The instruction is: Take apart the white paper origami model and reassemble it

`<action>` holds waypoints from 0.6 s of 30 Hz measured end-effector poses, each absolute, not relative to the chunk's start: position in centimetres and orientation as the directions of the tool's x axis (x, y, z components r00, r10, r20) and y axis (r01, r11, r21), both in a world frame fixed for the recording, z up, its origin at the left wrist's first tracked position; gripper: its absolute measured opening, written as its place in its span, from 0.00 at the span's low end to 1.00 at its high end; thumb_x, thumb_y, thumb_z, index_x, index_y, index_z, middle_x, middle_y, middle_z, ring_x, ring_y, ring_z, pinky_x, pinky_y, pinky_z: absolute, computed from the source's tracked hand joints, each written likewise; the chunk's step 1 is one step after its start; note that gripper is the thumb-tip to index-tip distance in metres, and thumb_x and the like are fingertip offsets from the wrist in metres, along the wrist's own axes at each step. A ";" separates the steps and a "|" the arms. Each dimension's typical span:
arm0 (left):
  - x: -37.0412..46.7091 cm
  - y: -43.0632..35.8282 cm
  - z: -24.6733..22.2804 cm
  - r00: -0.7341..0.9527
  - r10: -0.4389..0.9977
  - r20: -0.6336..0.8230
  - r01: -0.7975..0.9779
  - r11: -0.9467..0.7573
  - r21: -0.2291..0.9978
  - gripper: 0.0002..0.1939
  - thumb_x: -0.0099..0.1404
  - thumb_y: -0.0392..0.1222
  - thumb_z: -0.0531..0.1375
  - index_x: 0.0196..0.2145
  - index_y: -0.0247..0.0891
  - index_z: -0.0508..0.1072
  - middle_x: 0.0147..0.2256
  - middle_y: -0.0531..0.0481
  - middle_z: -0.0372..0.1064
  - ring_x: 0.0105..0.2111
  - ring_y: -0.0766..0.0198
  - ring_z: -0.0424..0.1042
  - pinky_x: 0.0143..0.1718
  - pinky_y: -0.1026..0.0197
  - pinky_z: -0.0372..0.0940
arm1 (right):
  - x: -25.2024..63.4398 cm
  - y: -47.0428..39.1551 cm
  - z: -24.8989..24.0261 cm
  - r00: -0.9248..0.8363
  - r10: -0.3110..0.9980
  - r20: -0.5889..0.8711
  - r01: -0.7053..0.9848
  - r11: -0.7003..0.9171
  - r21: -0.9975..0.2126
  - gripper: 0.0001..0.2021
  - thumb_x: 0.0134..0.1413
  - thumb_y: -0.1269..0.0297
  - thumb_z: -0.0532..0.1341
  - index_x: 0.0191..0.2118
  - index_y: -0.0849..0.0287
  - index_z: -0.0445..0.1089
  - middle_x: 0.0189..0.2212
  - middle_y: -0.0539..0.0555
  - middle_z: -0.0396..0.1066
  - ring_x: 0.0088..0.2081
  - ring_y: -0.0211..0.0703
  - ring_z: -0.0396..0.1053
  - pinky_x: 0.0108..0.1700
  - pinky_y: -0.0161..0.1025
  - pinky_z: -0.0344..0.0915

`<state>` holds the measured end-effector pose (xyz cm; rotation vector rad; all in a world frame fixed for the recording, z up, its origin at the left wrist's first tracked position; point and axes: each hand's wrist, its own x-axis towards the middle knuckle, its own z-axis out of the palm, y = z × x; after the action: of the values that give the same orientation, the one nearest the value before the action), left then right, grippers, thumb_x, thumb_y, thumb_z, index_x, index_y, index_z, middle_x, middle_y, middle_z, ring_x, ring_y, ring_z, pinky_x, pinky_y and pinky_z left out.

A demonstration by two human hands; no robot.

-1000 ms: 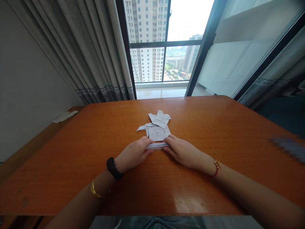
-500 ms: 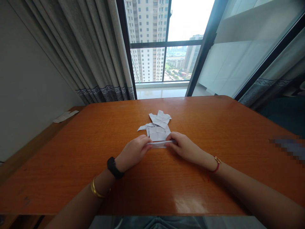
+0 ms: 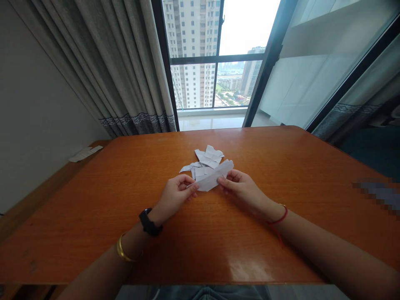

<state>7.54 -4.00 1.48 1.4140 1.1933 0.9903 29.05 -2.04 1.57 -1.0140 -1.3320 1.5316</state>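
Between my two hands is a white piece of paper (image 3: 213, 176), lifted and slanting up to the right. My left hand (image 3: 178, 191) pinches its lower left end, fingers closed. At the right part, my right hand (image 3: 239, 185) grips the sheet with the thumb on its near face and the fingers behind. Just beyond lies a loose pile of torn, creased white paper pieces (image 3: 210, 156), partly hidden by the held paper.
The pile rests on a brown wooden table (image 3: 150, 162). Pale flat pieces (image 3: 85, 153) lie on a ledge at the left. A blurred, pixelated patch (image 3: 379, 195) shows at the right edge. Grey curtains (image 3: 134, 75) and a window (image 3: 215, 58) stand behind the table.
The paper was a narrow strip held level low over the table; now it is raised and tilted, its broad face showing. My right hand has turned and both hands have shifted their grip.
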 end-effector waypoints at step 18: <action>7.6 -3.9 1.1 0.144 0.970 0.194 0.434 -0.238 0.869 0.13 0.63 0.48 0.59 0.39 0.35 0.74 0.33 0.48 0.72 0.33 0.63 0.70 0.38 0.61 0.66 | 41.4 16.7 0.9 0.423 0.899 -0.115 0.306 -0.261 -0.916 0.16 0.58 0.64 0.61 0.49 0.65 0.66 0.43 0.60 0.70 0.39 0.45 0.70 0.38 0.44 0.71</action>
<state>7.63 -3.88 1.13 1.7677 1.3512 1.0426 41.39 16.68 0.93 -1.7859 -1.0397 0.8349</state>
